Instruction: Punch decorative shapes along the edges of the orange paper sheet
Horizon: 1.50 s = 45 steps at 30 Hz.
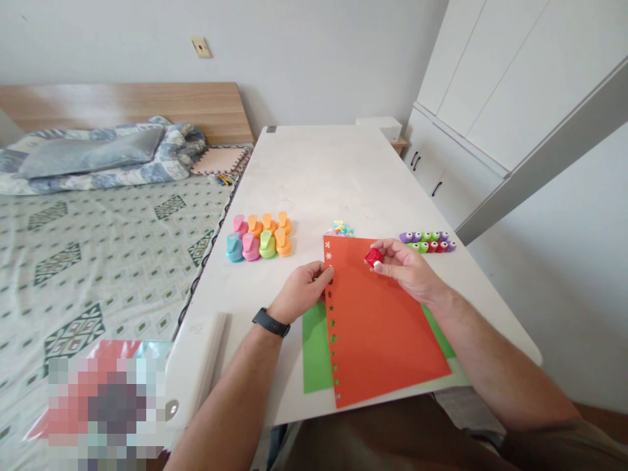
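Note:
A sheet of orange-red paper has a column of small punched shapes down its left edge. My left hand pinches that edge near the top, thumb over the paper. Between the fingertips of my right hand is a small red craft punch with a white part, above the upper part of the sheet and apart from its punched edge. Beneath lies a green sheet, mostly covered. Just past the sheet's top edge is a pile of small coloured paper cutouts.
Larger punches in pink, orange, blue and green stand in two rows at left. Small purple, green and red punches stand at right. A long white object lies along the table's left side; a bed is beyond.

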Available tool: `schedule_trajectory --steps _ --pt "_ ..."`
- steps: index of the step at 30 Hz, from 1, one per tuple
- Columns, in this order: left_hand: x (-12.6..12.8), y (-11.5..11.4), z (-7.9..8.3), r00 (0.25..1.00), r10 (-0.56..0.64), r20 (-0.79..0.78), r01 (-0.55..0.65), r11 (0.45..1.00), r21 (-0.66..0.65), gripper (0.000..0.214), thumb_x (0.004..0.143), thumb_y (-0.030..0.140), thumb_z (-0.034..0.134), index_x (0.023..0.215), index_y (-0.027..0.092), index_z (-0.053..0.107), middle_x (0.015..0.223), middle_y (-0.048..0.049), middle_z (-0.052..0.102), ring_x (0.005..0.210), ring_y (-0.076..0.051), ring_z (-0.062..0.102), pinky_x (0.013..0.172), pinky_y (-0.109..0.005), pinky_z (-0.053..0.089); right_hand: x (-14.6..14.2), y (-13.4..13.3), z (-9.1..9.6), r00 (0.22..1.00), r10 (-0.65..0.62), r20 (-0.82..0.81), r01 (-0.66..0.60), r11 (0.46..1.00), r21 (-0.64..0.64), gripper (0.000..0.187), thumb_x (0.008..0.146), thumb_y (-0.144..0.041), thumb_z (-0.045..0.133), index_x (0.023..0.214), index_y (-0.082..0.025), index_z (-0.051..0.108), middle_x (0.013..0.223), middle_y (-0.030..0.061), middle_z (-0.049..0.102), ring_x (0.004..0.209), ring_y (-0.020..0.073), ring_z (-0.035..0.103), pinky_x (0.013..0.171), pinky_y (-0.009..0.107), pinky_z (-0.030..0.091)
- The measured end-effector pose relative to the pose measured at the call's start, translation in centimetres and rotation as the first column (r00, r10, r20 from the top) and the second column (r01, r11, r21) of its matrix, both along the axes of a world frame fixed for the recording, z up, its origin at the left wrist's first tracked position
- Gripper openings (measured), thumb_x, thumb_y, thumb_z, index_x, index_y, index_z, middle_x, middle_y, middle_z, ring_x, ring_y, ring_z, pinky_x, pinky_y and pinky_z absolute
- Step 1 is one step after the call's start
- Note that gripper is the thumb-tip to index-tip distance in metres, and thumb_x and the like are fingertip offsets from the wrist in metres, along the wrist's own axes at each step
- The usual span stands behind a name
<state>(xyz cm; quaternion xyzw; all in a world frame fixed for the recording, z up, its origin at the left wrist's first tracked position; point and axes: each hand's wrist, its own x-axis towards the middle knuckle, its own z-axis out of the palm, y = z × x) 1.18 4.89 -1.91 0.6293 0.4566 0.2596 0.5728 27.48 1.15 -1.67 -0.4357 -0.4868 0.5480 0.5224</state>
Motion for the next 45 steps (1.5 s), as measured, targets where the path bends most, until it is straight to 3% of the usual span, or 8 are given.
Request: schedule_trajectory --steps 3,8,18,26,34,40,45 --pt "-0.1 0.0 0.0 0.999 -0.006 -0.054 0.012 0.992 0.122 0.037 0.092 0.051 0.061 0.076 0.019 0.063 0.064 0.0025 0.057 0.055 -0.011 0.048 0.050 -0.021 0.035 -0.1 -0.1 0.1 1.000 0.012 -0.013 -0.012 1.000 0.009 0.040 0.078 -0.030 0.086 0.114 -0.028 0.070 0.107 0.0038 0.069 0.099 0.0193 0.063 0.086 0.034 0.055" --pt "-0.1 0.1 -0.4 0.998 -0.024 -0.061 0.034 0.985 0.169 0.030 0.095 0.046 0.057 0.091 0.019 0.068 0.079 -0.0009 0.069 0.063 -0.013 0.056 0.055 -0.023 0.040 0.1 -0.1 0.2 1.000 0.002 -0.002 -0.002 1.000 0.010 0.040 0.078 -0.031 0.086 0.114 -0.027 0.070 0.107 0.0041 0.070 0.096 0.0189 0.063 0.081 0.033 0.055" --pt "0.0 -0.5 0.5 0.979 -0.175 -0.103 0.194 0.956 0.219 0.027 0.096 0.040 0.055 0.083 0.018 0.063 0.070 0.0019 0.058 0.060 -0.011 0.049 0.054 -0.023 0.035 0.3 0.2 0.5 0.998 -0.057 0.024 0.055 0.996 0.076 0.042 0.080 -0.031 0.085 0.118 -0.027 0.069 0.110 0.0045 0.071 0.102 0.0193 0.065 0.096 0.038 0.054" --pt "-0.2 -0.4 0.2 0.968 -0.195 -0.161 0.233 0.933 0.276 0.026 0.096 0.036 0.053 0.080 0.018 0.061 0.068 0.0023 0.058 0.060 -0.011 0.048 0.055 -0.023 0.035 0.1 0.9 1.8 0.992 -0.066 0.109 0.053 0.992 0.116 0.042 0.082 -0.034 0.083 0.120 -0.025 0.066 0.116 0.0061 0.070 0.106 0.0200 0.066 0.105 0.042 0.052" --pt "-0.2 -0.7 0.4 0.974 -0.184 -0.131 0.214 0.935 0.284 0.022 0.090 0.035 0.059 0.079 0.017 0.066 0.065 0.0008 0.061 0.058 -0.011 0.051 0.053 -0.023 0.037 -0.4 2.4 5.1 0.970 0.013 0.242 -0.054 0.985 0.163 0.041 0.084 -0.033 0.081 0.120 -0.023 0.065 0.118 0.0075 0.070 0.105 0.0202 0.066 0.104 0.042 0.052" --pt "-0.1 -0.7 0.6 0.974 -0.170 -0.148 0.210 0.924 0.319 0.021 0.089 0.033 0.059 0.078 0.017 0.066 0.065 0.0008 0.060 0.058 -0.011 0.049 0.053 -0.023 0.036 -2.0 4.6 5.5 0.922 0.210 0.326 -0.255 0.962 0.102 0.037 0.083 -0.028 0.080 0.117 -0.020 0.066 0.112 0.0070 0.072 0.102 0.0195 0.067 0.102 0.043 0.053" --pt "-0.3 -0.6 0.4 0.963 -0.180 -0.200 0.239 0.914 0.327 0.023 0.092 0.033 0.054 0.078 0.017 0.063 0.065 0.0023 0.055 0.059 -0.010 0.046 0.054 -0.023 0.034 -2.7 5.7 5.5 0.899 0.281 0.337 -0.323 0.943 0.075 0.036 0.083 -0.027 0.079 0.116 -0.019 0.067 0.108 0.0063 0.073 0.099 0.0188 0.068 0.099 0.041 0.054"
